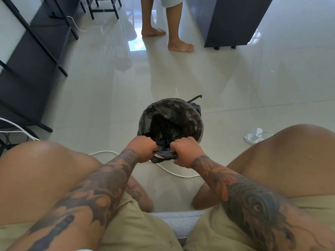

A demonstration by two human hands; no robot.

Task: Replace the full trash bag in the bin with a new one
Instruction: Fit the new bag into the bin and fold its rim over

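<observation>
Both hands grip the bag's near edge

Left hand [144, 149] and right hand [184, 151] clutch the black bag [172, 120] lining the bin [199, 140], at its 6 o'clock rim.

No text, label, brand or number can be read anywhere in the view. The black trash bag [171, 120] at centre has plain film, no print. The white power strip [253, 136] on the floor at approx. 3 o'clock shows no legible marking; it is too small to tell. The dark cabinet [233, 20] at 1 o'clock has blank faces. The tattoos on both forearms are pictures only, no letters or digits.
</observation>
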